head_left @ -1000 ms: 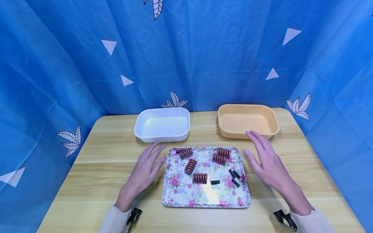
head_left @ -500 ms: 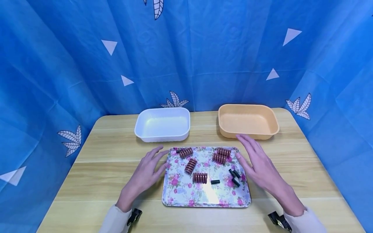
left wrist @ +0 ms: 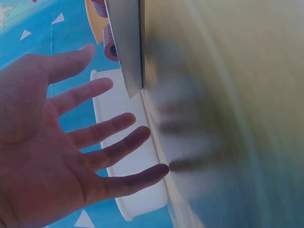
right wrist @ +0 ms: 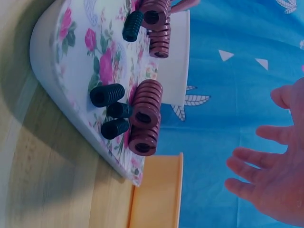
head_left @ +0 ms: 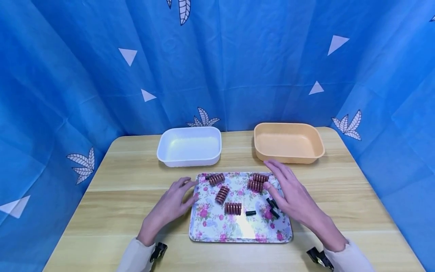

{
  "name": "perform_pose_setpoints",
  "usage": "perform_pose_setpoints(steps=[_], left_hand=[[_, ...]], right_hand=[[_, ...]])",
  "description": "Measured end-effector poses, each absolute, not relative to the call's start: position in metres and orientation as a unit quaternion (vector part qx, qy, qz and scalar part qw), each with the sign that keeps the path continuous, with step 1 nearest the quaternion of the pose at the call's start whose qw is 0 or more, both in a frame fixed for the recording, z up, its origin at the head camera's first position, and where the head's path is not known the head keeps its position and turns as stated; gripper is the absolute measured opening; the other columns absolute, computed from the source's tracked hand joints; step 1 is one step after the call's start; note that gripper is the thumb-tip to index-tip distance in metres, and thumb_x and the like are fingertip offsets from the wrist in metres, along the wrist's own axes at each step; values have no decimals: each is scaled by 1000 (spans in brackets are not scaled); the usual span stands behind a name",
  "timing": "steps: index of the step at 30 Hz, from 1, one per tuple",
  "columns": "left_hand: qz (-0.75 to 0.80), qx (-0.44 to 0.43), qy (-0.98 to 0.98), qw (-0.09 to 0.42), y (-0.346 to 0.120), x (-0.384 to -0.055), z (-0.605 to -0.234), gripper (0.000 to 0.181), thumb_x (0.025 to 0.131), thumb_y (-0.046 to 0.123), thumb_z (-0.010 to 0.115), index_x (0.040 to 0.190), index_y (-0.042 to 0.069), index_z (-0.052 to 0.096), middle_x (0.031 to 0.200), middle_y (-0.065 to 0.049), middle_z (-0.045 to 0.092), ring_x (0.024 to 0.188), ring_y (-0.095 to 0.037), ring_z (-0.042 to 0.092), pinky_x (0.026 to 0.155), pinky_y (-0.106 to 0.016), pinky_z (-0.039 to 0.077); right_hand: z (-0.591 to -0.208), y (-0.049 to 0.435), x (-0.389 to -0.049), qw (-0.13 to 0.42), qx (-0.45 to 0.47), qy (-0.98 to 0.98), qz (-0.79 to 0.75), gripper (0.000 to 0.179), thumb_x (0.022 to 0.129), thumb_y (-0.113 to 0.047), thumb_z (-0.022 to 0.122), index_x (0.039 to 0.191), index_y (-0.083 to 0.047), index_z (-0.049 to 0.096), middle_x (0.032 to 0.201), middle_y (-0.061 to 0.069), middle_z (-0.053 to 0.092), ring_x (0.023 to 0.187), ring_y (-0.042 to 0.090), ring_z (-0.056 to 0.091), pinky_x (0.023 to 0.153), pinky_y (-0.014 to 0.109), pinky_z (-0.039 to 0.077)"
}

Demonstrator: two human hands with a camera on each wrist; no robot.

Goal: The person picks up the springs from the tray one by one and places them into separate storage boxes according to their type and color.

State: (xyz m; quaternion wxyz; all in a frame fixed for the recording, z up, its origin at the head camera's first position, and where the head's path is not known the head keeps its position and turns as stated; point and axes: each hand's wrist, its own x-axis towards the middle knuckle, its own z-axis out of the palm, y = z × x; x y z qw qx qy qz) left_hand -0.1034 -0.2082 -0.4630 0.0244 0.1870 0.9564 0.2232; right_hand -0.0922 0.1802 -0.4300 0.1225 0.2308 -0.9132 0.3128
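A flower-printed tray point(head_left: 212, 231) lies on the table, bearing several thick brown coil springs point(head_left: 233, 208) and several smaller dark green ones point(head_left: 250, 213). At the tray's left edge is my left hand point(head_left: 168, 206), its fingers spread and nothing in them; the thumb and index tips overlap the rim in the head view. My right hand point(head_left: 295, 197) hovers over the tray's right side with straight, parted fingers, holding nothing. Its thumb is close to a pair of brown springs point(right wrist: 147, 102). Below it, a cluster of dark green springs point(right wrist: 107, 95) is partly hidden in the head view.
Behind the tray stand a white bin point(head_left: 189, 146) on the left and an orange bin point(head_left: 289, 141) on the right, neither with anything in it. A blue curtain point(head_left: 217, 68) surrounds the back and sides of the wooden table point(head_left: 112, 211).
My right hand has moved left, from beside the tray to over its right side. The left hand has shifted slightly toward the tray's left rim. The springs and bins have stayed put.
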Motion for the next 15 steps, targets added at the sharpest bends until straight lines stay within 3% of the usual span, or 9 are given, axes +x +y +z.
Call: perform_pose_setpoints(steps=[15], left_hand=[[200,190,960,53,-205,-106,-466,56,88,26,83,139,12,63,154,-19,45,140,-41,43,112,-61,43]], right_hand=[[-428,169,-89,112,239,-909,324,60,106,-31,57,160,-18,35,159,10,39,145,28,39,112,60,44]])
